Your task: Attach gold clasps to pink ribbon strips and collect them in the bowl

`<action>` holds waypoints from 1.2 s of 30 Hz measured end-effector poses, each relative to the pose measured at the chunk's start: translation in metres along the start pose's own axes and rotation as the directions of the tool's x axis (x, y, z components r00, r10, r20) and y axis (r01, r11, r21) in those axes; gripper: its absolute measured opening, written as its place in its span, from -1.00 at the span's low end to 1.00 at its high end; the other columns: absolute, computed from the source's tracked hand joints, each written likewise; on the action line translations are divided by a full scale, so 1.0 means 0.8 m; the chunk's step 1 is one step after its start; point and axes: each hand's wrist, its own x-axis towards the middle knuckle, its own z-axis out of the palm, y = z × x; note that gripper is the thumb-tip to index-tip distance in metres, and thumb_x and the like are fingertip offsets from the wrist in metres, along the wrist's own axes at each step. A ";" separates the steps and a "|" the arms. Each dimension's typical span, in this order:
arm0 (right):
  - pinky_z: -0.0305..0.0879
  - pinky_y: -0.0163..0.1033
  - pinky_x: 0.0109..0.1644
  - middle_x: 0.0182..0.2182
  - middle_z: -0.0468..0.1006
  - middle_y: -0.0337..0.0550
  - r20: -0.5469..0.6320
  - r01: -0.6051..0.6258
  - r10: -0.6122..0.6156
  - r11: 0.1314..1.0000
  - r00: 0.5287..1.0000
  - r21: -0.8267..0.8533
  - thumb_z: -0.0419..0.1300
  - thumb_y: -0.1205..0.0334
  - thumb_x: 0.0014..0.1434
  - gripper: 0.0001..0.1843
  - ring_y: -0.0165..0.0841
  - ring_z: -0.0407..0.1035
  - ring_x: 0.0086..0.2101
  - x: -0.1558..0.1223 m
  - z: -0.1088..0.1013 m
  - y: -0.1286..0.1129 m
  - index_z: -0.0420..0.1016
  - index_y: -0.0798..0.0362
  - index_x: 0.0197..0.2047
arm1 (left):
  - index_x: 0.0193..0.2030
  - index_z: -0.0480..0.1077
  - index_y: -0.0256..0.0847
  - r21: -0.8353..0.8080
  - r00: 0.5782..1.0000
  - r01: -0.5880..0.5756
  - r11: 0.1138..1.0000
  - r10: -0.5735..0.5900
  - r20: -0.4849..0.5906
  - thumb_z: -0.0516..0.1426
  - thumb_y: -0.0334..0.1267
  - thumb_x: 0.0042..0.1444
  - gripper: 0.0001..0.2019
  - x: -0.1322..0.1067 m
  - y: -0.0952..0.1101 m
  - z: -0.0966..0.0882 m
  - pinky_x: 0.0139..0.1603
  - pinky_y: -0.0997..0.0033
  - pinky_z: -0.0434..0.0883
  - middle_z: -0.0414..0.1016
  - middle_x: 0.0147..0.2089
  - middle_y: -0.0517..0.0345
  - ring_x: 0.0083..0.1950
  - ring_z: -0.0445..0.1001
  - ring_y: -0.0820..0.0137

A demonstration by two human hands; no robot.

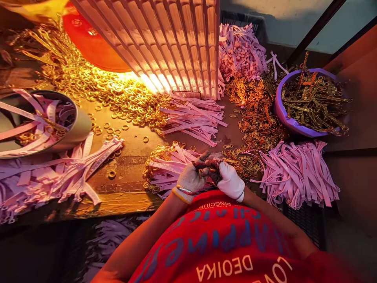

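Both my hands wear white knit gloves with dark worn fingertips and meet at the near edge of the table. My left hand (191,177) is closed, its fingertips pinching a small gold ring. My right hand (230,179) is closed too, pressed against the left; what it holds is too small to make out. Just beyond my fingers lies a heap of pink strips (167,163) mixed with gold rings (156,153).
Gold rings (118,94) spread across the table under a bright lamp (94,43). A slatted rack (171,43) stands at the back. Pink strip bundles (297,173) lie right; more pink strips (53,177) lie left. A purple bowl (282,114) of metal clasps sits at the right, a round tub (79,125) at the left.
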 end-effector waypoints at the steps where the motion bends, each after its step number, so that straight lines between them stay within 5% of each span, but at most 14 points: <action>1: 0.41 -0.10 0.13 -0.04 0.60 -0.04 0.006 -0.040 0.040 0.999 0.999 0.011 0.20 0.27 0.23 -0.58 -0.22 0.49 -0.01 -0.001 0.001 -0.002 0.45 -0.03 0.17 | 0.25 0.39 -0.16 0.036 1.000 -0.012 0.999 0.013 -0.012 0.07 -0.65 0.04 -0.37 -0.001 -0.001 0.000 -0.52 0.71 0.42 0.54 -0.32 0.14 -0.49 0.48 0.56; 4: 0.44 -0.12 0.07 -0.10 0.60 -0.07 -0.038 -0.135 0.146 0.967 0.989 0.218 0.20 0.18 0.23 -0.68 -0.26 0.50 -0.09 0.003 -0.002 -0.009 0.47 -0.01 0.06 | 0.14 0.46 -0.21 0.123 0.998 -0.031 0.992 0.037 -0.047 0.13 -0.66 -0.05 -0.42 -0.004 -0.003 -0.004 -0.58 0.75 0.33 0.55 -0.31 0.14 -0.50 0.48 0.58; 8: 0.42 -0.29 -0.24 -0.27 0.56 -0.19 -0.008 -0.263 0.336 0.750 0.942 0.606 0.40 0.01 0.03 -0.58 -0.39 0.42 -0.33 0.013 -0.021 -0.014 0.47 0.03 -0.11 | -0.08 0.53 -0.29 0.336 0.974 -0.221 0.915 0.225 0.027 0.31 -0.50 -0.08 -0.64 -0.015 -0.004 -0.022 -0.66 0.71 0.18 0.60 -0.17 0.02 -0.48 0.46 0.57; 11: 0.17 -0.38 -0.53 -0.48 0.43 -0.35 0.139 -0.376 0.408 0.587 0.902 0.717 0.50 0.02 -0.11 -0.50 -0.53 0.19 -0.57 0.017 -0.035 -0.016 0.47 0.04 -0.17 | -0.07 0.57 -0.25 0.538 0.928 -0.370 0.757 0.325 0.182 0.35 -0.33 0.01 -0.70 -0.028 -0.007 -0.034 -0.50 0.61 0.33 0.61 -0.21 0.01 -0.37 0.51 0.45; 14: -0.03 -0.40 -0.63 -0.58 0.36 -0.42 0.259 -0.456 0.419 0.485 0.870 0.746 0.52 0.00 -0.14 -0.47 -0.58 0.05 -0.67 0.018 -0.035 -0.016 0.44 0.05 -0.19 | -0.09 0.63 -0.19 0.708 0.858 -0.498 0.501 0.403 0.319 0.33 -0.31 0.06 -0.76 -0.038 -0.008 -0.037 -0.11 0.40 0.47 0.62 -0.19 0.00 -0.18 0.54 0.31; 17: -0.03 -0.39 -0.64 -0.58 0.38 -0.39 0.293 -0.480 0.411 0.488 0.863 0.729 0.51 -0.08 -0.14 -0.44 -0.56 0.08 -0.67 0.015 -0.022 -0.016 0.42 0.05 -0.20 | -0.11 0.66 -0.16 0.756 0.791 -0.585 0.294 0.410 0.454 0.34 -0.36 0.03 -0.75 -0.040 -0.006 -0.037 0.16 0.29 0.39 0.62 -0.09 -0.05 -0.02 0.52 0.21; 19: 0.07 -0.38 -0.61 -0.53 0.42 -0.34 0.280 -0.468 0.391 0.558 0.877 0.685 0.44 -0.15 -0.03 -0.45 -0.52 0.15 -0.63 0.011 -0.015 -0.015 0.43 0.06 -0.15 | -0.12 0.66 -0.16 0.774 0.791 -0.581 0.253 0.398 0.464 0.35 -0.35 0.02 -0.76 -0.040 -0.005 -0.038 0.14 0.30 0.39 0.62 -0.11 -0.05 -0.04 0.51 0.21; 22: 0.38 -0.28 -0.36 -0.29 0.54 -0.14 0.160 -0.343 0.304 0.816 0.939 0.465 0.22 -0.11 0.22 -0.56 -0.37 0.40 -0.39 0.002 -0.014 -0.014 0.44 0.05 -0.01 | -0.27 0.62 -0.19 0.806 0.872 -0.461 0.372 0.359 0.333 0.33 -0.23 0.07 -0.89 -0.038 -0.006 -0.041 -0.18 0.42 0.43 0.57 -0.32 0.03 -0.25 0.47 0.31; 25: 0.42 -0.09 0.06 -0.01 0.52 0.05 0.129 -0.125 0.124 0.992 0.984 0.000 0.19 0.09 0.22 -0.55 -0.17 0.42 -0.01 -0.004 -0.021 -0.012 0.40 0.05 0.15 | -0.38 0.53 -0.24 0.692 0.978 -0.209 0.691 0.140 0.156 0.32 -0.12 0.09 -0.79 -0.034 -0.010 -0.043 -0.46 0.53 0.32 0.45 -0.45 0.11 -0.44 0.36 0.43; 27: 0.34 -0.04 0.20 0.08 0.47 0.10 0.241 0.028 0.028 0.973 0.970 -0.228 0.22 0.19 0.15 -0.47 -0.12 0.36 0.10 -0.004 -0.025 -0.011 0.37 0.07 0.20 | -0.38 0.51 -0.27 0.560 0.993 -0.041 0.827 -0.029 0.116 0.36 -0.17 0.01 -0.79 -0.031 -0.012 -0.044 -0.49 0.55 0.32 0.47 -0.43 0.09 -0.45 0.37 0.46; 29: 0.34 -0.06 0.19 0.08 0.47 0.10 0.364 0.143 -0.007 0.927 0.931 -0.346 0.22 0.25 0.11 -0.46 -0.13 0.37 0.08 -0.002 -0.027 -0.011 0.39 0.08 0.18 | -0.37 0.51 -0.28 0.494 0.979 0.062 0.867 -0.150 0.140 0.39 -0.26 -0.07 -0.81 -0.029 -0.011 -0.044 -0.49 0.55 0.33 0.50 -0.40 0.06 -0.45 0.39 0.47; 33: 0.40 -0.12 -0.02 -0.03 0.53 0.16 0.512 0.240 0.107 0.790 0.852 -0.564 0.23 0.30 0.05 -0.58 -0.13 0.45 -0.11 0.003 -0.026 -0.016 0.46 0.17 0.02 | -0.45 0.47 -0.28 0.573 0.938 0.165 0.803 -0.308 0.161 0.39 -0.25 -0.10 -0.79 -0.026 -0.006 -0.045 -0.61 0.56 0.15 0.43 -0.51 0.13 -0.56 0.23 0.54; 36: 0.37 -0.15 -0.12 -0.12 0.58 0.16 0.527 0.256 0.162 0.733 0.834 -0.631 0.19 0.18 0.15 -0.67 -0.12 0.49 -0.18 0.003 -0.026 -0.019 0.50 0.18 -0.06 | -0.47 0.41 -0.28 0.655 0.972 0.123 0.745 -0.222 0.070 0.42 -0.18 -0.13 -0.70 -0.025 -0.005 -0.044 -0.64 0.57 0.06 0.33 -0.60 0.22 -0.61 0.16 0.57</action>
